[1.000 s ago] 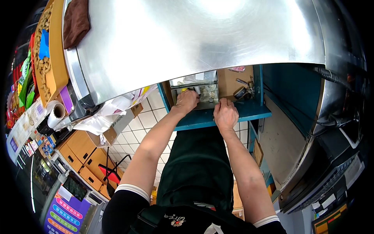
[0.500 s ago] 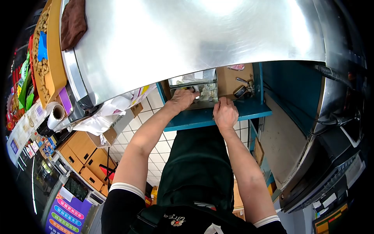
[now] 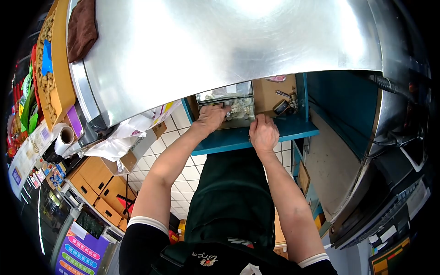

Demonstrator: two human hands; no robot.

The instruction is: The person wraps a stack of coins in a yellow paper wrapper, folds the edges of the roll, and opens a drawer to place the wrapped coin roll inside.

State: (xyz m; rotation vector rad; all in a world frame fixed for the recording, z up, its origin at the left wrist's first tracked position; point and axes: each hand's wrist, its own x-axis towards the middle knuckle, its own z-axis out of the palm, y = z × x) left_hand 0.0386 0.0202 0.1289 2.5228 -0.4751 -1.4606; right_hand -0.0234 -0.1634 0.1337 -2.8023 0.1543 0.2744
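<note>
A teal drawer [image 3: 293,130] is pulled out below a metal counter. Inside it, a metal tray [image 3: 240,123] holds coins [image 3: 239,109] and other small things. My left hand [image 3: 212,117] reaches into the left part of this tray, its fingers bent over the contents; whatever they touch is too small to make out. On the drawer's front edge, beside the tray's right corner, rests my right hand [image 3: 264,133], its fingers curled around the rim. A bunch of keys [image 3: 286,101] lies in the drawer's right compartment.
The shiny metal counter [image 3: 229,41] spans the top of the view. At the left are a brown cloth [image 3: 82,30], a box of peanuts [image 3: 48,78], a paper roll [image 3: 65,135] and white plastic bags [image 3: 114,142]. Black cables [image 3: 389,87] hang at the right.
My left hand has shifted left within the tray, and more of the coins show. My right hand stays on the drawer edge. The view has shifted slightly.
</note>
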